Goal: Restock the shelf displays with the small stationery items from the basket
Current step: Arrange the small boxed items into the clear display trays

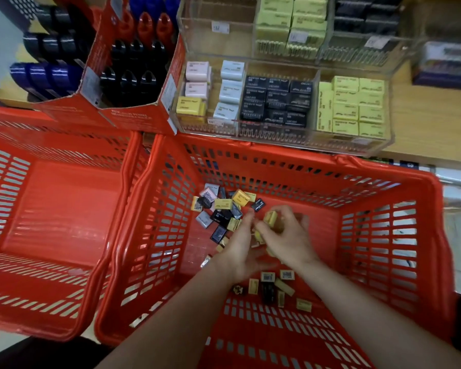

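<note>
On the wooden shelf (431, 123) I see a clear acrylic display (351, 145); below, in the red plastic basket (383, 190), my right hand (288, 235) pinches a small yellow box (270, 217), left hand (240, 249) cupped, holding more yellow ones.

- No wording reads clearly; print on the small boxes (274, 101) in the clear display case (391, 107) is blurred.
- Barcodes show on packets (267, 276) in the red basket (383, 182) below the case, digits illegible.
</note>
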